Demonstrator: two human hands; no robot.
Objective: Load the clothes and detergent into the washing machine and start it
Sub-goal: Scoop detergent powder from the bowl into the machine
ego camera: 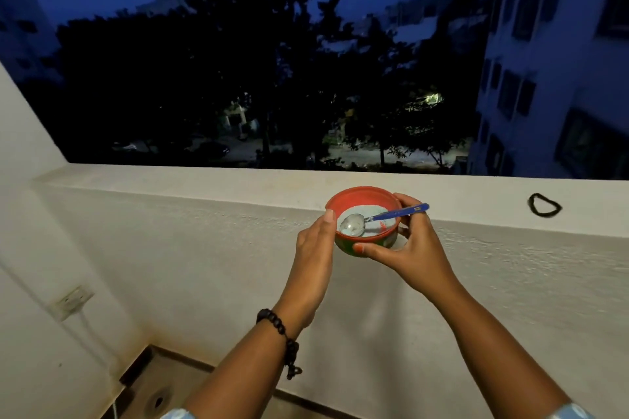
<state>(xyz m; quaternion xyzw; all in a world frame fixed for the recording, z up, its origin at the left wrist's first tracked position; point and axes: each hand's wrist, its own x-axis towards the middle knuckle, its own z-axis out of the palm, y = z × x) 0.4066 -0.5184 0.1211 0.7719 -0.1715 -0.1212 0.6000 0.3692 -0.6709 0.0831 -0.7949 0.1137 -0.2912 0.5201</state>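
Now both hands (315,241) grip bowl (343,201); spoon (381,218) handle points right, slightly up.

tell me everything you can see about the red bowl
The red bowl is small and round, looks like plastic, with green and white print on its outer side. It is upright, held in front of the balcony ledge. Pale blue powder fills the bottom, and a metal spoon with a blue handle lies in it, handle over the right rim. The left hand touches its left side; the right hand cups it.

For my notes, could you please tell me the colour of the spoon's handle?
Blue, seen in the head view: the spoon rests in the bowl.
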